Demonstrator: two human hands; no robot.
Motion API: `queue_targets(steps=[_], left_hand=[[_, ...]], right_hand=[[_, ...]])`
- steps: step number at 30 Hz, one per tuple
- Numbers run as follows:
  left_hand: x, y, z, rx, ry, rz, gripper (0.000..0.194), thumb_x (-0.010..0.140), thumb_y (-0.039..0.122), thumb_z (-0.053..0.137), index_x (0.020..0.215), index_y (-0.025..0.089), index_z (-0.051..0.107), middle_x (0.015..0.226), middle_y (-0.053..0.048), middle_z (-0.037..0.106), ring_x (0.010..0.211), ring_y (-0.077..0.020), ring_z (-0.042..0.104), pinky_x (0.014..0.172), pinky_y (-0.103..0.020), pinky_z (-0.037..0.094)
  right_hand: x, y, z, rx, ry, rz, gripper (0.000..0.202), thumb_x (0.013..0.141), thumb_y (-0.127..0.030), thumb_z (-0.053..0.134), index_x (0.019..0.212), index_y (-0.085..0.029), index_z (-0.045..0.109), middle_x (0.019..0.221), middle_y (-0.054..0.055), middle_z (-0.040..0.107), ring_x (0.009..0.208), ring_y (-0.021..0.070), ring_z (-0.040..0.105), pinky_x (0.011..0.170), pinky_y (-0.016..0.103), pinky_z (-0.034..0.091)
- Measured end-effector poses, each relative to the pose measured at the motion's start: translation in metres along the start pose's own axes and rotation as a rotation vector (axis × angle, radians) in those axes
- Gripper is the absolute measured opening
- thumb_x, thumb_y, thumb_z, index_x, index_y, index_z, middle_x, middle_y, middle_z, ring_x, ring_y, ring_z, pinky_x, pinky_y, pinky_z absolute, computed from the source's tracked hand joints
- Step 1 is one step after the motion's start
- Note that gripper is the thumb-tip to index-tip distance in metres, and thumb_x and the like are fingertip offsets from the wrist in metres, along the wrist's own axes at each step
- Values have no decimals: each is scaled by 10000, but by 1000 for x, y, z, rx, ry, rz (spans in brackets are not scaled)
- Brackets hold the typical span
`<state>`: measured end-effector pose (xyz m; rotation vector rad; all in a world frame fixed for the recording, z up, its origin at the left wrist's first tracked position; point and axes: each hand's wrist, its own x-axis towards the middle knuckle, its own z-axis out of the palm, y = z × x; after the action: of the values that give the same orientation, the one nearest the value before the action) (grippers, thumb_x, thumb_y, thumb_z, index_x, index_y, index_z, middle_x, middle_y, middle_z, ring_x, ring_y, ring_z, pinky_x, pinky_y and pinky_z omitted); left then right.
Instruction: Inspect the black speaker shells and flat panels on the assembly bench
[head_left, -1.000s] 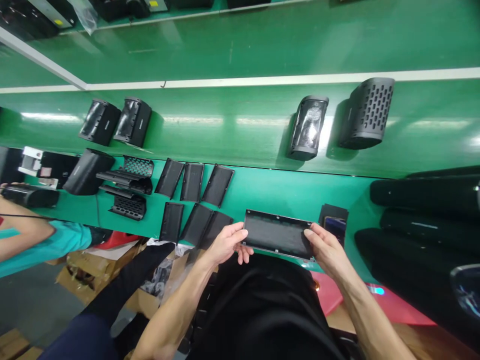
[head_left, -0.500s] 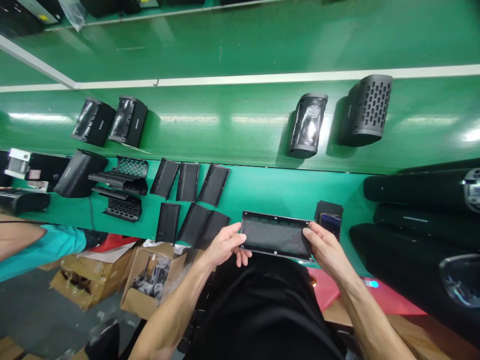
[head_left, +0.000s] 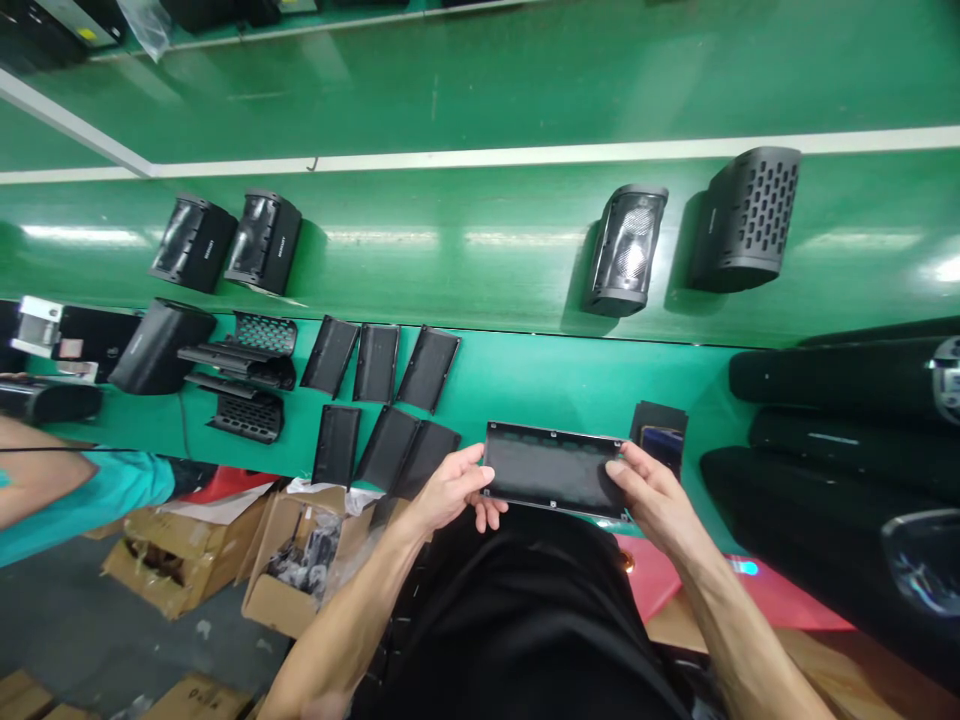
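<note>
A black rectangular plastic panel (head_left: 555, 468) is held level above the near edge of the green work surface (head_left: 517, 380), its hollow side up and small metal-looking spots along its rims. My left hand (head_left: 459, 486) grips its left end, thumb on top and fingers beneath. At the other end, my right hand (head_left: 651, 488) pinches the right edge with the thumb over the rim. Several similar black panels lie in two rows to the left, among them a front one (head_left: 336, 446) and a back one (head_left: 428, 370). The panel's underside is hidden.
Black speakers stand on the green belt beyond, one (head_left: 628, 250) with a shiny front, one (head_left: 746, 220) with a slotted face. Slotted black covers (head_left: 251, 418) are piled at left. A phone (head_left: 661, 445) and large dark cylinders (head_left: 810, 490) are at right. Another person's arm (head_left: 45, 470) reaches in left.
The speakers on the far belt have shifted slightly to the right. The other person's arm has moved a little. My hands and the panel have barely moved.
</note>
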<state>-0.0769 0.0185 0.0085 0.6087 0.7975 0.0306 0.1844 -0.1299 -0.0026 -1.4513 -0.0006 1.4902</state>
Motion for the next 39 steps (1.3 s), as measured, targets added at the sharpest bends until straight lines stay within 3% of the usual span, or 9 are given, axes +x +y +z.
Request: queue_targets(steps=[6,10,17,34,39], left_hand=[[1,0,-2,1,-17,25,518,865,549,773,1087,163,509,723,-92,775,501,-212,726,398,-217,524],[2,-1,-3,10,-22,25,497,876,537,764,1089,164,514,733,-93,777,514,-215,731,412,-228,530],[3,-2,-4,-53,-45,40,495,892,534,743,1124,150,534,737,-100,780,523,-225,738,413,-231,531],[8,-8,-5,-26,-6,28,471,887,544,741,1069,170,520,741,-103,779,548,-238,741,426,-243,528],[8,-7,-7,-22,-15,52,495,888,572,723,1082,155,540,749,-115,779,549,-241,741,428,-254,537]], right_hand=[[-2,-3,1,-94,-23,-45,424,760,-444,928,1067,-263,700,809,-15,738,726,181,681,731,274,557],[-4,-5,4,-95,24,-24,496,700,-455,946,1093,-274,703,835,15,763,772,241,717,735,325,582],[1,2,3,-29,59,1,549,697,-470,940,1144,-277,687,944,18,803,863,236,755,790,317,580],[6,0,6,12,51,10,394,716,-451,927,1000,-287,709,893,1,816,797,242,763,693,309,598],[9,10,-3,17,247,42,447,707,-459,899,1089,-298,733,911,-4,814,848,247,764,721,316,612]])
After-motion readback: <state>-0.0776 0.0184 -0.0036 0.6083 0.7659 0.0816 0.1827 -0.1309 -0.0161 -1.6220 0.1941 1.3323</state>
